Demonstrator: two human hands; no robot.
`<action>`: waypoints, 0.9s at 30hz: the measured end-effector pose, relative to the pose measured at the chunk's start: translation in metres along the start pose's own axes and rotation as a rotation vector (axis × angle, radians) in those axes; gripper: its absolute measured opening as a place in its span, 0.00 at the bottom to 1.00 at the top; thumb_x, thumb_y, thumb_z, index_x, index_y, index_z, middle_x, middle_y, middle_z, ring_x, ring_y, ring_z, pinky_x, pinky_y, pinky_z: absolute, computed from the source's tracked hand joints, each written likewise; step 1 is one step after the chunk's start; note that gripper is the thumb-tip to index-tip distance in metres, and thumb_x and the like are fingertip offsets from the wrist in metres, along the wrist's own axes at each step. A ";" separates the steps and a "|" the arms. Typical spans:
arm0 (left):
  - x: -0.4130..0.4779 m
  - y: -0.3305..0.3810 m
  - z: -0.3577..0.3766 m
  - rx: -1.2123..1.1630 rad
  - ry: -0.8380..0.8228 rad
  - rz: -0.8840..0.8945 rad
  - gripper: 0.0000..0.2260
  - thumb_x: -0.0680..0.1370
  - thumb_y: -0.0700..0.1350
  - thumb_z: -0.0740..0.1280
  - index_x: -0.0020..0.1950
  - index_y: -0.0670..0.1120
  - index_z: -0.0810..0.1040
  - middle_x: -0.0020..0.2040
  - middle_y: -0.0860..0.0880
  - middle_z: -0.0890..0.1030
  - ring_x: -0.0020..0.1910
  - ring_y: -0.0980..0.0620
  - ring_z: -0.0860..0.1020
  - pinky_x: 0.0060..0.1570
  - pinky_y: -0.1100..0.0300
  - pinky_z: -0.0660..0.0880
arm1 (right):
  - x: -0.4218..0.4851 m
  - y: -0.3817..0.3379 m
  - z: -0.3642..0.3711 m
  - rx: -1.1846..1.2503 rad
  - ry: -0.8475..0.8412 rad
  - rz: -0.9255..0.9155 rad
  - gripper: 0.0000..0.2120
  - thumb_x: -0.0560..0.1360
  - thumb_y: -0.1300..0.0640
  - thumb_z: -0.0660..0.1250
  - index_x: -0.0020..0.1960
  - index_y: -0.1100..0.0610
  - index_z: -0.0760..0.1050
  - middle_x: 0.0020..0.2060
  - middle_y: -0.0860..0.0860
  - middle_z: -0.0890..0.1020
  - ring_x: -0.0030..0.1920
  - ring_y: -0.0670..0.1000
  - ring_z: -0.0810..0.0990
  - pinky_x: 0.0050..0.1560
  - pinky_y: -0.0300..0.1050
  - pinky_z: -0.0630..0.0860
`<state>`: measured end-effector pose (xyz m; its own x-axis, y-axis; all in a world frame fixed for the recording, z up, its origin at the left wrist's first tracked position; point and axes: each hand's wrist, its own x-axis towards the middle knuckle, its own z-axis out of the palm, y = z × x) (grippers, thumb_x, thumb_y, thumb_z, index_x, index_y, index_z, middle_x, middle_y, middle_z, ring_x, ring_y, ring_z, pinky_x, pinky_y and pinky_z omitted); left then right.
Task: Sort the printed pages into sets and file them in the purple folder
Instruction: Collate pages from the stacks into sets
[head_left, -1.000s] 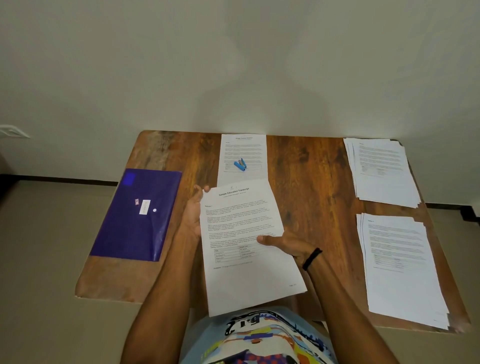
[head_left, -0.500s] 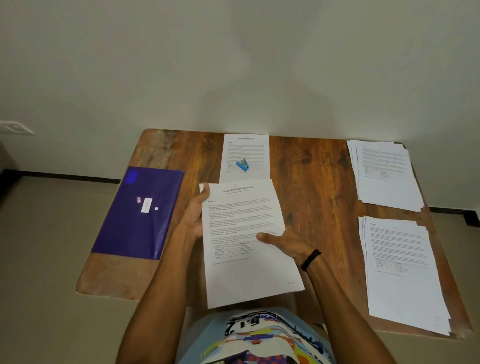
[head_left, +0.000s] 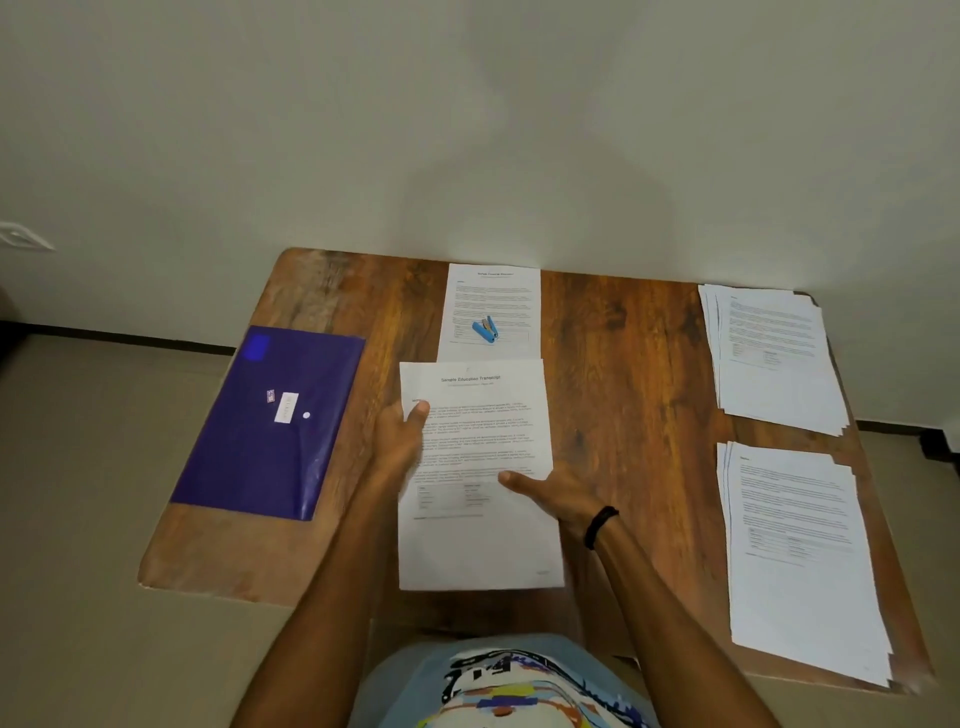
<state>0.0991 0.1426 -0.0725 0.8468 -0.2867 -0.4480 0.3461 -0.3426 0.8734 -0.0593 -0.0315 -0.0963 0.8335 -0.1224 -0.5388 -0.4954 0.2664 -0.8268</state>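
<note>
The held page (head_left: 475, 467), headed "Sample Education Transcript", is supported at the near centre of the desk (head_left: 623, 374) by both hands. The left hand (head_left: 400, 441) takes the page's left edge in a pinch, thumb on the printed face and the remaining fingers hidden beneath. The right hand (head_left: 550, 493) takes the right edge lower down; its thumb lies on the face, and its other fingers are not visible, so whether that grip is a full pinch cannot be told. A two-edge hold of this kind keeps a thin sheet flat and readable, which suits checking the title before assigning it to a set. Directly beyond it lies a single titled page (head_left: 491, 306), with a small blue stapler (head_left: 485, 330) resting on it, probably as a weight and for joining finished sets. Two stacks occupy the right side: the far stack (head_left: 774, 358) and the near stack (head_left: 800, 561), each fanned slightly at the edges and kept apart from each other, which indicates sorting by page type. The purple folder (head_left: 270, 421) lies closed at the left edge of the desk, well apart from all paper; filing has not begun. The near stack overhangs the front corner and could slide if nudged.
</note>
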 end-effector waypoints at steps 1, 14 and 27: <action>0.001 0.002 0.000 0.089 0.072 0.064 0.13 0.84 0.47 0.61 0.64 0.42 0.76 0.54 0.52 0.81 0.45 0.59 0.80 0.38 0.76 0.73 | 0.007 -0.001 -0.003 0.009 -0.043 0.013 0.21 0.75 0.52 0.74 0.66 0.51 0.75 0.59 0.47 0.84 0.57 0.50 0.84 0.50 0.44 0.82; 0.052 -0.021 -0.030 0.392 0.393 0.196 0.26 0.80 0.67 0.53 0.58 0.48 0.78 0.49 0.53 0.82 0.40 0.56 0.79 0.36 0.73 0.73 | 0.263 -0.062 -0.039 -0.867 0.468 -0.029 0.14 0.80 0.57 0.64 0.64 0.59 0.76 0.60 0.59 0.78 0.57 0.58 0.78 0.59 0.50 0.77; 0.065 -0.027 -0.040 0.351 0.317 0.204 0.14 0.83 0.54 0.60 0.60 0.47 0.78 0.53 0.53 0.82 0.42 0.58 0.81 0.37 0.72 0.76 | 0.348 -0.049 -0.033 -1.006 0.513 -0.096 0.10 0.81 0.57 0.64 0.58 0.62 0.76 0.57 0.61 0.77 0.57 0.58 0.77 0.53 0.47 0.74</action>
<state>0.1611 0.1684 -0.1175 0.9827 -0.1118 -0.1480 0.0512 -0.6033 0.7958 0.2473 -0.1186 -0.2488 0.7944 -0.5402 -0.2777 -0.5999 -0.6263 -0.4978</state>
